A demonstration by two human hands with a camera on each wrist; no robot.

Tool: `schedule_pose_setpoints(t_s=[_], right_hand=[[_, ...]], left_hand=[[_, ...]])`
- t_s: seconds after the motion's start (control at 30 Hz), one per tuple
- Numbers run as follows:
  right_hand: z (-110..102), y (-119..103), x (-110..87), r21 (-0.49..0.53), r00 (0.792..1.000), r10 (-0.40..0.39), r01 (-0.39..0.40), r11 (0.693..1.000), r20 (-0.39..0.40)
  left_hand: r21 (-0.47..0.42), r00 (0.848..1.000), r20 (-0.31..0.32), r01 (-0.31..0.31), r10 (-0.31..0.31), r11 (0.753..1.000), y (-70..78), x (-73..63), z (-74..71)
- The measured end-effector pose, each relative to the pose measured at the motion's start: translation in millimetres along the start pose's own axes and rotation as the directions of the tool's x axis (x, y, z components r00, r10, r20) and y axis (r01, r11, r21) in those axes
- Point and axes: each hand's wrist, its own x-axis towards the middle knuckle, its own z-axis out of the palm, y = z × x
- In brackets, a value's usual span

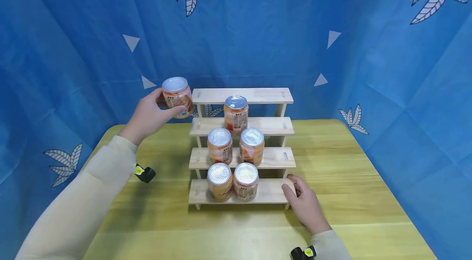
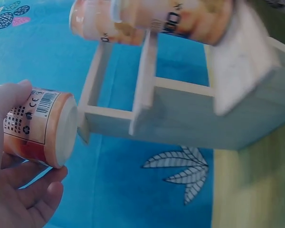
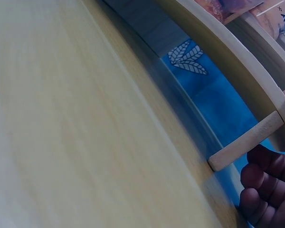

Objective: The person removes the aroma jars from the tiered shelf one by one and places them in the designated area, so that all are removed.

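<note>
My left hand (image 1: 149, 114) grips a can (image 1: 178, 102) with a peach-orange printed label, raised beside the left end of the top step of a wooden tiered rack (image 1: 273, 196). In the left wrist view the same can (image 2: 38, 128) lies sideways between thumb and fingers. At the rack's lower right corner, my right hand (image 1: 304, 202) holds the end of the bottom step, thumb on top and fingers curled at the side. Similar cans stand on the rack: two on the bottom step, two on the second, and one can (image 1: 236, 118) on the third.
The rack stands on a yellow wood-grain table (image 1: 350, 178). Behind and around it hangs a blue cloth (image 1: 258, 26) with leaf prints. A black band piece with a yellow label (image 1: 145, 173) shows by the left wrist, a similar one (image 1: 303, 252) by the right.
</note>
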Motion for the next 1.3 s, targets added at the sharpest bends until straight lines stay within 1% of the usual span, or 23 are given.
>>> schedule_pose_setpoints(t_s=[0.17,0.33,0.5,0.63,0.7,0.8,0.93,1.07,1.2,1.3], right_hand=[[0,1,0.6,-0.003,1.0,0.005,-0.005,1.0,0.012],[-1,2,0.5,-0.011,1.0,0.003,-0.003,1.0,0.001],[-1,1,-0.6,-0.011,1.0,0.0,0.0,1.0,0.001],[0,2,-1.4,0.001,1.0,0.017,-0.017,1.0,0.006],[0,1,-1.1,0.005,1.0,0.014,-0.014,1.0,0.0],[-1,2,0.1,0.003,1.0,0.006,-0.006,1.0,-0.009],[-1,3,1.3,0.006,1.0,0.015,-0.015,1.0,-0.01],[-1,2,1.8,0.003,1.0,0.016,-0.016,1.0,-0.009],[-1,1,2.0,0.003,1.0,0.004,-0.004,1.0,-0.009],[-1,0,2.3,0.0,1.0,0.0,0.0,1.0,-0.016]], left_hand=[[0.03,1.0,0.014,0.023,-0.024,0.999,-17.8,-19.3,-1.8],[0.047,0.998,0.021,0.056,-0.057,0.997,-35.6,-35.3,2.2],[0.044,0.996,0.03,0.086,-0.087,0.995,-53.7,-53.5,10.9],[0.035,0.996,0.041,0.082,-0.083,0.996,-65.2,-65.2,19.7],[0.026,0.996,0.041,0.076,-0.077,0.997,-71.0,-70.1,24.9],[0.002,0.994,0.055,0.094,-0.094,0.996,-78.7,-79.3,33.4],[-0.006,0.989,0.082,0.123,-0.122,0.992,-85.5,-89.5,44.6],[-0.009,0.988,0.079,0.136,-0.135,0.991,-97.3,-97.4,54.6],[-0.03,0.983,0.09,0.163,-0.16,0.986,-110.7,-102.0,63.0],[-0.057,0.979,0.112,0.175,-0.168,0.983,-116.8,-104.3,68.2]])
